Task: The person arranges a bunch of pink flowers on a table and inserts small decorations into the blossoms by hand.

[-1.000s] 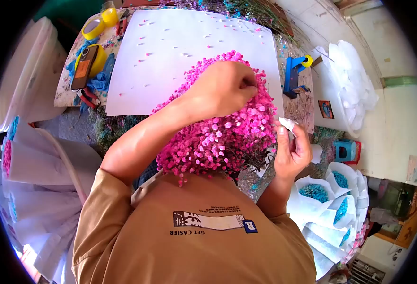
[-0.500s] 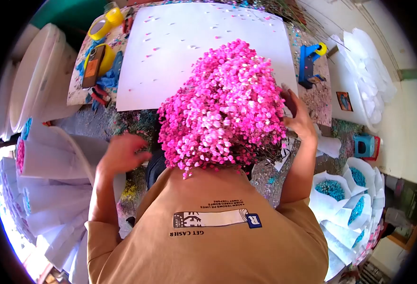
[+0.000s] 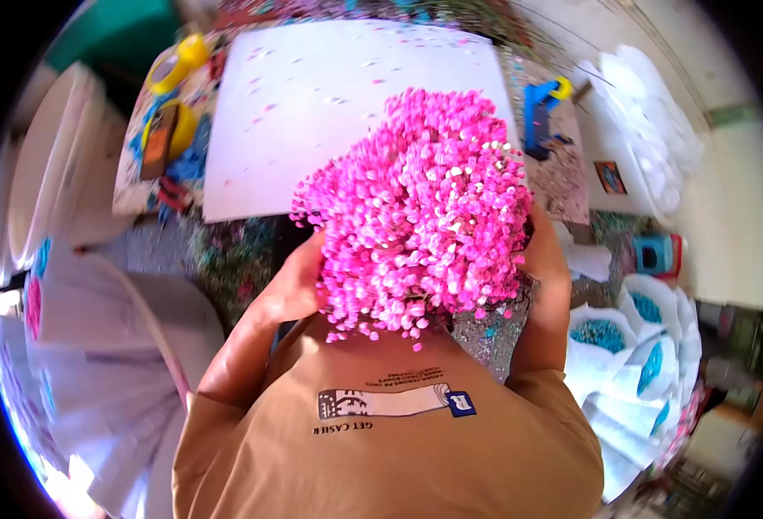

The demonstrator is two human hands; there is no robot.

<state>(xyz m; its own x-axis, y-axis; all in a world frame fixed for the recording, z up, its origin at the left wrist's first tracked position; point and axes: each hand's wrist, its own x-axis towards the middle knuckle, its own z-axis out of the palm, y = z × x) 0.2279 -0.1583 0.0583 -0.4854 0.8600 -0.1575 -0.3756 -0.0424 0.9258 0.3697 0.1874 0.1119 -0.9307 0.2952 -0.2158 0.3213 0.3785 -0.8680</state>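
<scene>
A big bunch of pink flowers (image 3: pixel 425 208) stands in front of my chest, its heads facing up and overlapping the near edge of a white sheet (image 3: pixel 312 104). My left hand (image 3: pixel 299 281) is against the bunch's left side, fingertips hidden behind the blossoms. On the right side, my right hand (image 3: pixel 544 246) presses close to the flowers, and its fingers are mostly out of sight behind them. The stems are hidden below the blossoms. Small pink and white petals lie scattered over the sheet.
Yellow tape (image 3: pixel 167 74), a phone (image 3: pixel 158 140) and red-handled pliers (image 3: pixel 174 195) lie on the table's left. A blue tape dispenser (image 3: pixel 537 117) stands at its right. Wrapped blue bouquets (image 3: pixel 598 334) fill the lower right, pale wrapped ones (image 3: pixel 96 324) the left. A blue stool (image 3: pixel 656 256) stands right.
My left hand came off the top of the bunch, swung out left, then came in against its left side. My right hand moved in behind the right side. The bunch has turned slightly.
</scene>
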